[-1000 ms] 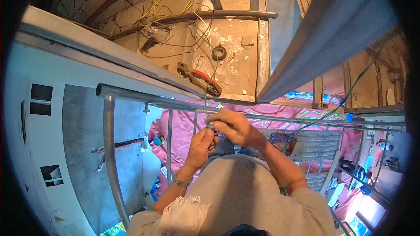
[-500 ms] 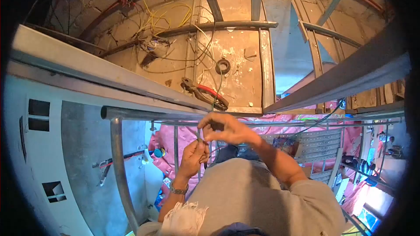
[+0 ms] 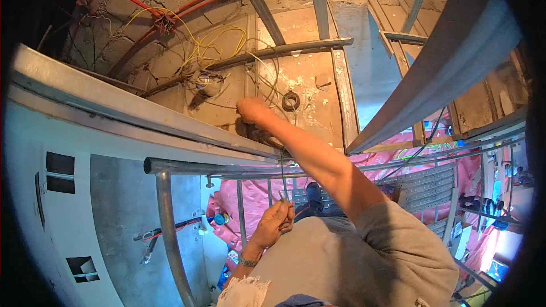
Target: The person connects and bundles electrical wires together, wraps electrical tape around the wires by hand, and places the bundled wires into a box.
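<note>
My left hand [image 3: 275, 223], with a watch on the wrist, is closed in a pinch in front of my torso. It holds a thin dark wire [image 3: 283, 177] that runs up past the metal rail, with short ends standing above the fingers. My right hand [image 3: 254, 111] reaches over the ceiling board, its fingers curled down; what they grip, if anything, is hidden. Just below that hand lie the pliers [image 3: 257, 135], mostly covered by my forearm. A black tape roll [image 3: 290, 101] rests to the right of the hand on the board.
A tubular metal rail [image 3: 193, 166] crosses before me. Metal studs [image 3: 443, 62] slope on the right, and a long channel [image 3: 142, 122] runs along the left. Tangled yellow wires [image 3: 213, 45] lie on the boards. Perforated scaffold planks [image 3: 421, 193] and pink sheeting are below.
My right hand has left the left hand and moved up and forward onto the board beside the pliers, its forearm now covering them. My left hand keeps the wire, slightly lower in view.
</note>
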`<action>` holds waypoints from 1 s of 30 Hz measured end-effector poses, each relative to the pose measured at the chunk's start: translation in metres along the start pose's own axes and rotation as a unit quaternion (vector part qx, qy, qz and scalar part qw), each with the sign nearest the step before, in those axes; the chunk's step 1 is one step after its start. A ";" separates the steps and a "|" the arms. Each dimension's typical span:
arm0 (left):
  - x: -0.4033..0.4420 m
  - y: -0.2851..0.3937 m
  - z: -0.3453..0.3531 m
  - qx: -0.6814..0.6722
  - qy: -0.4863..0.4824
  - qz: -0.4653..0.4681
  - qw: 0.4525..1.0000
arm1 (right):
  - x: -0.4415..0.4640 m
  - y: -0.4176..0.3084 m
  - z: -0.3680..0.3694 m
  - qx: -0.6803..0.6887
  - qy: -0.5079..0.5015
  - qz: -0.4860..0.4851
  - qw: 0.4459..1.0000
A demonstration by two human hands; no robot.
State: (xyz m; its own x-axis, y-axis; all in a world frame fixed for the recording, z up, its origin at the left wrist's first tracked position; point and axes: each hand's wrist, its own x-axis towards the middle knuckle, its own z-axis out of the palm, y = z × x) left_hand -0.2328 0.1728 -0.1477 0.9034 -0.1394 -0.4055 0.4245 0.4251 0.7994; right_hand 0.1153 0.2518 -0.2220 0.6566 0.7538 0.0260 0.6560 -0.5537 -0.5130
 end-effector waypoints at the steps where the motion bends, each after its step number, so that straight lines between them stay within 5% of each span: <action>1: 0.000 0.000 -0.001 -0.033 0.018 -0.024 0.999 | -0.011 -0.003 -0.008 0.019 -0.044 -0.030 0.998; 5: 0.001 -0.006 -0.007 -0.099 -0.016 0.007 0.995 | -0.076 -0.012 -0.051 0.244 0.056 -0.035 0.968; 7: 0.002 -0.003 0.000 -0.100 -0.004 0.020 0.995 | -0.130 -0.007 -0.070 0.467 0.163 -0.045 0.868; 11: 0.024 -0.005 0.019 -0.132 0.040 0.081 0.987 | -0.241 -0.002 -0.094 0.458 0.278 -0.072 0.841; 15: 0.053 -0.002 0.041 -0.165 0.113 0.133 0.971 | -0.340 -0.006 -0.101 0.418 0.188 -0.082 0.885; 17: 0.069 0.008 0.054 -0.147 0.160 0.147 0.965 | -0.388 -0.006 -0.101 0.252 0.132 -0.069 0.956; 19: 0.079 0.015 0.065 -0.244 0.165 0.126 0.947 | -0.434 -0.002 -0.095 0.255 0.076 -0.019 0.964; 24: 0.090 0.014 0.063 -0.301 0.178 0.110 0.931 | -0.510 0.046 -0.048 0.223 0.013 0.017 0.975; 26: 0.091 0.012 0.063 -0.327 0.079 0.113 0.935 | -0.528 0.061 -0.047 0.272 -0.060 0.073 0.958; 27: 0.093 0.015 0.071 -0.338 0.085 0.114 0.930 | -0.538 0.063 -0.048 0.354 -0.005 0.076 0.932; 30: 0.097 0.017 0.073 -0.325 0.063 0.171 0.928 | -0.585 0.095 -0.027 0.385 -0.066 0.138 0.910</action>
State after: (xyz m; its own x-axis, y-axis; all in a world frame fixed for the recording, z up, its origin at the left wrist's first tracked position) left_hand -0.1335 0.1014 -0.1417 0.9466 0.1912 -0.2597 -0.0487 0.8808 0.4709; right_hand -0.1966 -0.2510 -0.2630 0.6733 0.6876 -0.2718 -0.0161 -0.3539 -0.9351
